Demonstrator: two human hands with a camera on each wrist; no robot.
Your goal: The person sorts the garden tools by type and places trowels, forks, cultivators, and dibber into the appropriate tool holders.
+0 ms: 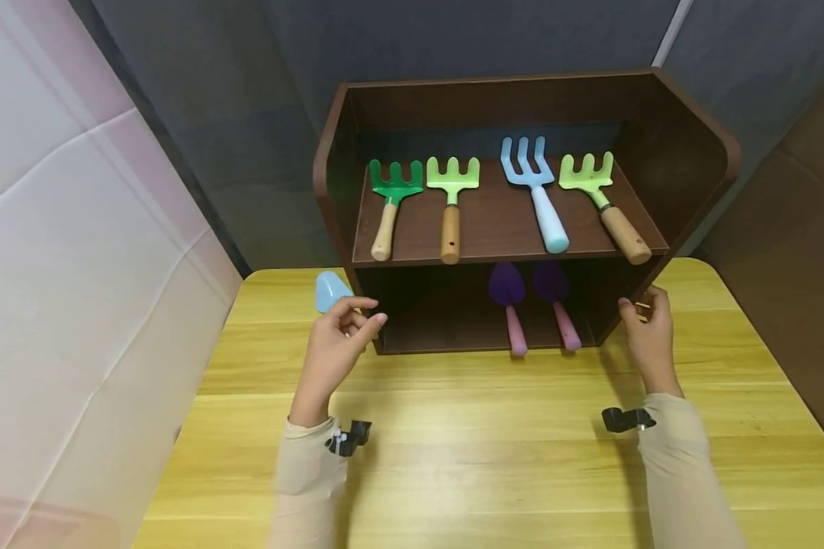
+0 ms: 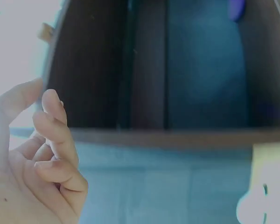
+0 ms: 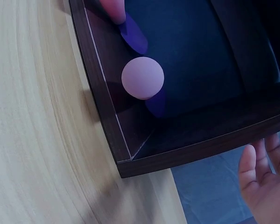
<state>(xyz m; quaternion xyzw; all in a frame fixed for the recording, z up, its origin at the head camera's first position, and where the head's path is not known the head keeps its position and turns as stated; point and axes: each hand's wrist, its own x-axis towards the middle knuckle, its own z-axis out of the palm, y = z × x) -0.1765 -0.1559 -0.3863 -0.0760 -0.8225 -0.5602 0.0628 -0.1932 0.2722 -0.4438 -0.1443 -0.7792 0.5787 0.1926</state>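
Observation:
A dark brown two-tier shelf [image 1: 439, 339] stands on the table. My left hand [image 1: 333, 339] is beside its left front edge, thumb and forefinger apart with nothing between them. In the left wrist view, the left fingers [image 2: 60, 140] are loosely bent near the side panel. My right hand [image 1: 648, 335] is at the shelf's right side, fingers loosely bent; the right wrist view shows fingertips [image 3: 247, 161] right at the panel's outer face. Two purple trowels with pink handles, one nearer the middle [image 1: 516, 332] and one farther right [image 1: 567, 328], lie in the lower tier.
The upper tier holds a dark green hand fork [image 1: 387, 221], two light green hand forks, left [image 1: 451, 221] and right [image 1: 625, 232], and a light blue hand fork [image 1: 548, 213]. A light blue rounded blade [image 1: 329, 288] shows left of the shelf. Walls enclose the table [image 1: 453, 457].

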